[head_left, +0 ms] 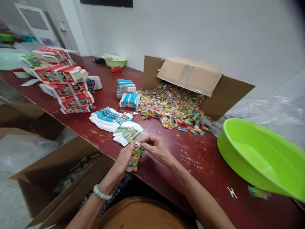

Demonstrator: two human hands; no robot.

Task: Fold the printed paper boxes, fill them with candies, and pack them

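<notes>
A small green printed candy box (136,155) is held over the table's front edge. My left hand (124,156) is wrapped round its left side, with a white flap showing at the lower end. At the box's top end, the fingers of my right hand (156,148) pinch the edge; whether they hold a flap or something small is hard to make out. Just beyond lie a fan of flat green cartons (128,133) and a fan of flat blue cartons (108,118). A heap of small wrapped candies (171,106) spills from a tipped cardboard box (190,74).
Red carton bundles (73,90) are stacked on the left, and blue bundles (128,100) stand mid-table. A lime-green basin (252,159) sits at right. Below the table's left edge stands an open cardboard box (47,190) with small packets inside. A pale green basin (116,61) is at the back.
</notes>
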